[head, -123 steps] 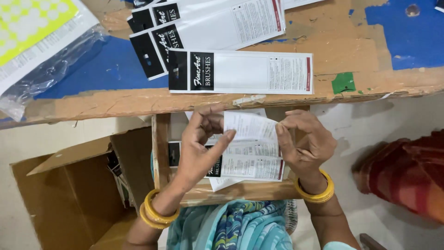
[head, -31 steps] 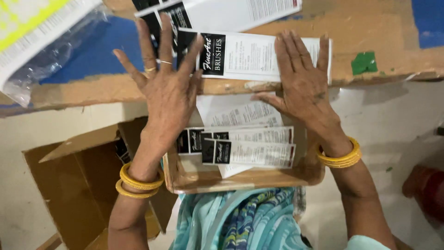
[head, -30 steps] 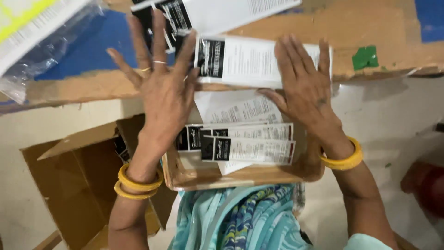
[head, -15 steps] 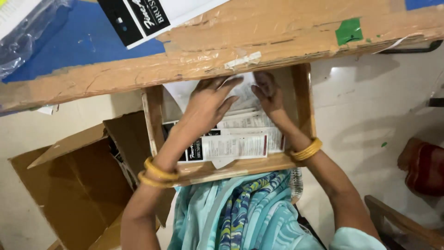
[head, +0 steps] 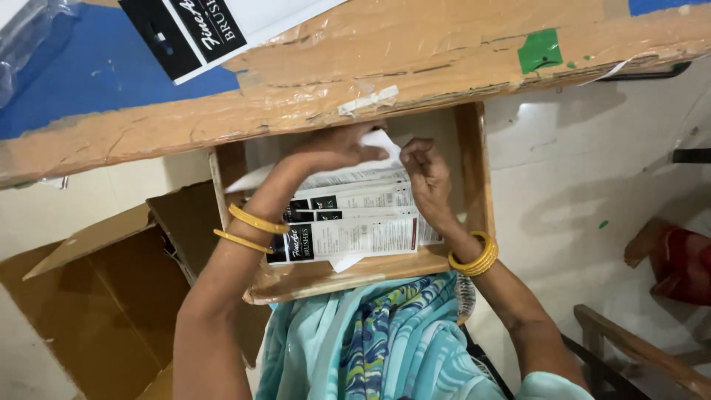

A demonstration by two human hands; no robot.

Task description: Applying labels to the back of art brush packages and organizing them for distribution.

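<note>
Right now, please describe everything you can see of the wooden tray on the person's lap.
The wooden tray is a shallow open box of light brown, worn wood with raised side walls. It rests on the lap, its far end tucked under the table edge. Inside lies a stack of black-and-white printed cards, overlapping. The left hand and right hand both reach into it, touching the top white sheets.

Four bangles [head: 474,255], two hands [head: 426,174]
</note>
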